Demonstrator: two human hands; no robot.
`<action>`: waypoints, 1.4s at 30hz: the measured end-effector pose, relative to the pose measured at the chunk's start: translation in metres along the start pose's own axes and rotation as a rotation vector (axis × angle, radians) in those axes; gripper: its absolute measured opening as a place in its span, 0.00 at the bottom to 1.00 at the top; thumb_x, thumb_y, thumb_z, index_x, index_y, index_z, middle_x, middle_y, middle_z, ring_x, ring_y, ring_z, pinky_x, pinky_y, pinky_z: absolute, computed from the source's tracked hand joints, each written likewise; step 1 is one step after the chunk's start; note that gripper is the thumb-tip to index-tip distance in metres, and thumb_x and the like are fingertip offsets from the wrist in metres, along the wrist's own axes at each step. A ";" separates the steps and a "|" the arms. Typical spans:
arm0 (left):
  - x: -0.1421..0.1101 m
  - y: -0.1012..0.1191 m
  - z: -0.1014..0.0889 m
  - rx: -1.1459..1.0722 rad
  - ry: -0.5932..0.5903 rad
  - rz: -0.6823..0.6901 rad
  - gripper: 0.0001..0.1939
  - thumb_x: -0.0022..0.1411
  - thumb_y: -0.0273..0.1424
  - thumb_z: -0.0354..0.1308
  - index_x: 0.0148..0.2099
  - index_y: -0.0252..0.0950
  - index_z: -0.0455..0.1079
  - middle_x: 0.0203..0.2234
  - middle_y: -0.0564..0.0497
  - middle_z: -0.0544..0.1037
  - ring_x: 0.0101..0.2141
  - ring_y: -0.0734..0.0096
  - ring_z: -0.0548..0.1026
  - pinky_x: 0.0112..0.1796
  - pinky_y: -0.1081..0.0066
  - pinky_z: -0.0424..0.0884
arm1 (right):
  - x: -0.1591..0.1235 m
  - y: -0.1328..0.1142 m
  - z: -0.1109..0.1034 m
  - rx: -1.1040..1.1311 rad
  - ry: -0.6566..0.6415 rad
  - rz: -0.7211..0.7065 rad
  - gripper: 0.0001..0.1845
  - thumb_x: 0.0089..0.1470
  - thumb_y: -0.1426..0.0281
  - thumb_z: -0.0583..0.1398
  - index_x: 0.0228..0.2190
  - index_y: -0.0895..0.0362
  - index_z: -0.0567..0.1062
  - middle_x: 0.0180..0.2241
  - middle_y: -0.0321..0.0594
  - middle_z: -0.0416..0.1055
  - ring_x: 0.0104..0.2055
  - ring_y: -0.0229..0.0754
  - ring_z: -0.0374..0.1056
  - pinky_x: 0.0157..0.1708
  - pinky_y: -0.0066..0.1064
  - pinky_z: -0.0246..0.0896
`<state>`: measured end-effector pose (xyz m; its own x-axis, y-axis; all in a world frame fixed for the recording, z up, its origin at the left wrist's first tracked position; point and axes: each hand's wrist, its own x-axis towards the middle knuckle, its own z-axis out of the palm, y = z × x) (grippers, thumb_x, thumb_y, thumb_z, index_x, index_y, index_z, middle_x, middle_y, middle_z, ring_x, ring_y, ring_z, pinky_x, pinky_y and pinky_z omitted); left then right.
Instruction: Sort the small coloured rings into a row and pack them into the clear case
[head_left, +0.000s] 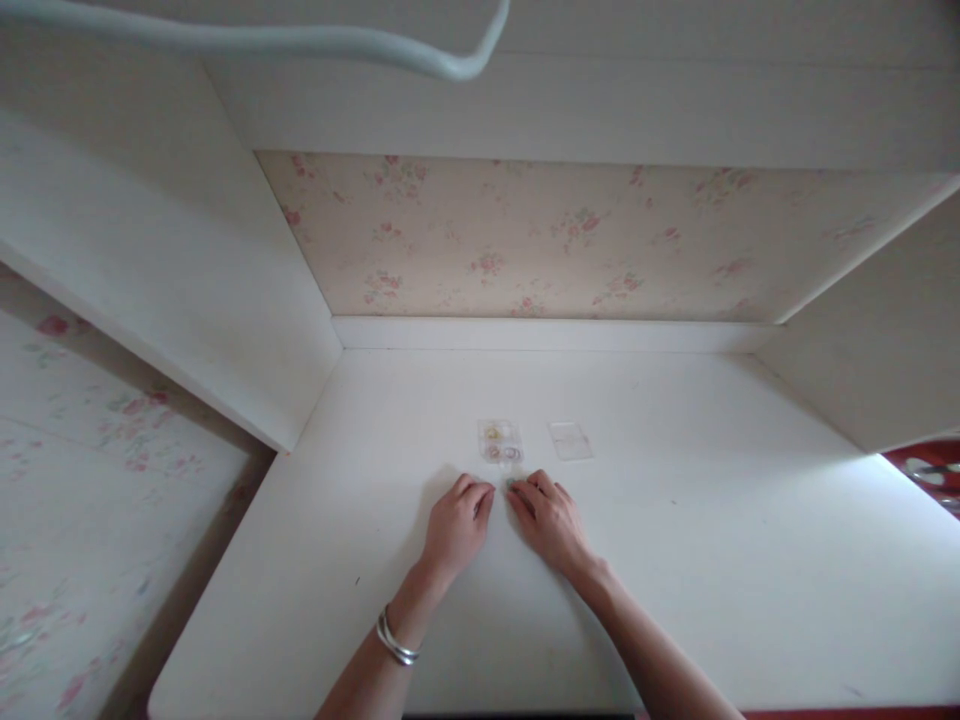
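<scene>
A small clear plastic box (500, 425) with compartments lies open on the white desk, just beyond my hands. Small ring-like pieces sit in its compartments, a yellowish one (492, 433) among them. To its right is a separate clear lid (571, 441), lying flat. My right hand (550, 515) pinches a small greenish piece (511, 484) at its fingertips; its exact kind is too small to tell. Close by on the left, my left hand (459, 520) has thumb and fingers pressed together, and whatever is between them is hidden. Both hands rest low over the desk, fingertips slightly apart.
The white desk (712, 570) has panels at left and right and a floral-papered wall (487, 235) behind. A white cable (300, 40) crosses overhead. A silver bangle (396, 640) circles my left wrist. Red patterned fabric (930, 470) shows at the far right.
</scene>
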<state>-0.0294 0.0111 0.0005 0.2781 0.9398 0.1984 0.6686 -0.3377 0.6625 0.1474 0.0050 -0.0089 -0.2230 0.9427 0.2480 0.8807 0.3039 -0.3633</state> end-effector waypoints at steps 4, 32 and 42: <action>0.001 -0.002 -0.001 -0.029 0.005 -0.017 0.13 0.67 0.32 0.44 0.40 0.38 0.70 0.33 0.50 0.72 0.34 0.73 0.72 0.37 0.74 0.67 | 0.001 -0.002 0.000 -0.029 -0.004 0.008 0.13 0.62 0.67 0.51 0.36 0.55 0.75 0.33 0.40 0.68 0.32 0.38 0.64 0.34 0.29 0.57; 0.001 -0.005 -0.001 -0.045 0.013 -0.002 0.12 0.66 0.30 0.45 0.40 0.38 0.71 0.33 0.49 0.72 0.34 0.72 0.72 0.37 0.74 0.68 | 0.045 0.015 -0.005 0.159 0.184 0.128 0.18 0.60 0.61 0.51 0.32 0.52 0.79 0.29 0.38 0.68 0.28 0.37 0.66 0.31 0.27 0.59; 0.000 0.002 0.000 0.037 -0.024 -0.002 0.11 0.66 0.30 0.46 0.40 0.40 0.71 0.34 0.51 0.73 0.34 0.74 0.73 0.36 0.75 0.68 | 0.002 0.033 -0.023 0.257 0.239 0.313 0.22 0.58 0.56 0.51 0.33 0.56 0.79 0.26 0.38 0.66 0.26 0.37 0.63 0.29 0.28 0.58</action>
<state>-0.0280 0.0103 0.0019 0.2934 0.9390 0.1796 0.6942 -0.3384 0.6352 0.1853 0.0138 0.0007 0.1660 0.9455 0.2800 0.7513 0.0626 -0.6569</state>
